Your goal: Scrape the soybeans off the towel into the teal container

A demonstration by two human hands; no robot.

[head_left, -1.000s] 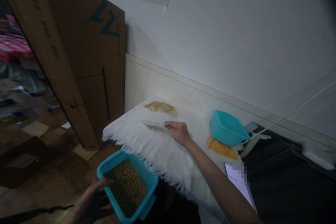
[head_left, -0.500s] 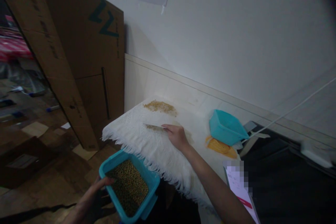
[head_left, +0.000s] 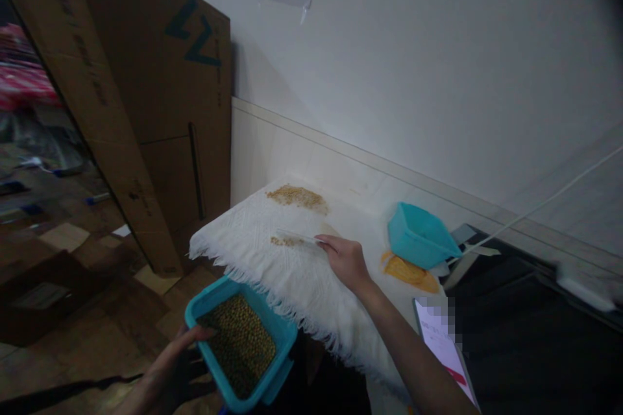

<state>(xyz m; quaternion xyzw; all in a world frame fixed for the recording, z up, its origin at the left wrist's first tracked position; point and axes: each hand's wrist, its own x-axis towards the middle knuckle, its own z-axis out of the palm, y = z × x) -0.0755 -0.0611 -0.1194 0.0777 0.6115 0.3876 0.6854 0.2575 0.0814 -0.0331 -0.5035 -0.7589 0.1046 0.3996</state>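
Note:
My left hand grips the rim of a blue plastic basket, thumb over the edge, just below the table's fringed side. Inside it lie many yellowish beans. My right hand is closed on one end of a thin, flat, pale strip held over the white fringed cloth; its exact kind is unclear. Right by the strip's near edge is a small line of beans. A larger patch of beans is spread farther back on the cloth.
A second blue basket stands on the table's right, beside a yellow cloth-like piece. A clipboard with paper lies at the right front. A tall cardboard box rises at the left, and a white wall is behind.
My right hand has moved a little to the right with the strip, and the small line of beans beside it shows more plainly. My left hand and basket stay nearly still.

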